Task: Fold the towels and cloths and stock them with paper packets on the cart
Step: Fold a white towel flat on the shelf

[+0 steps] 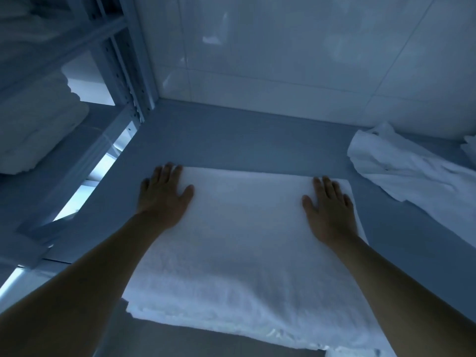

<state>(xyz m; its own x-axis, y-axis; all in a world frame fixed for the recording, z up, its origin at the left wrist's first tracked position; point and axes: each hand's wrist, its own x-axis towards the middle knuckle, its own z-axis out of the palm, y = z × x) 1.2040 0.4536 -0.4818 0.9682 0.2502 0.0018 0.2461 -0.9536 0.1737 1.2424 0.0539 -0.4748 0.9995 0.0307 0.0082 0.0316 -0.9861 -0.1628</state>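
A white towel (244,240) lies spread on the grey table (231,140) at centre frame. The left hand (162,194) presses flat on its upper left corner, the right hand (329,207) on its upper right (fingers straight, holding nothing). A crumpled cloth (412,171) lies at right.

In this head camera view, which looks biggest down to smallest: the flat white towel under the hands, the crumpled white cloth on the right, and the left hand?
1. The flat towel, clearly largest.
2. The crumpled cloth, though the frame cuts it off.
3. The left hand, smallest.
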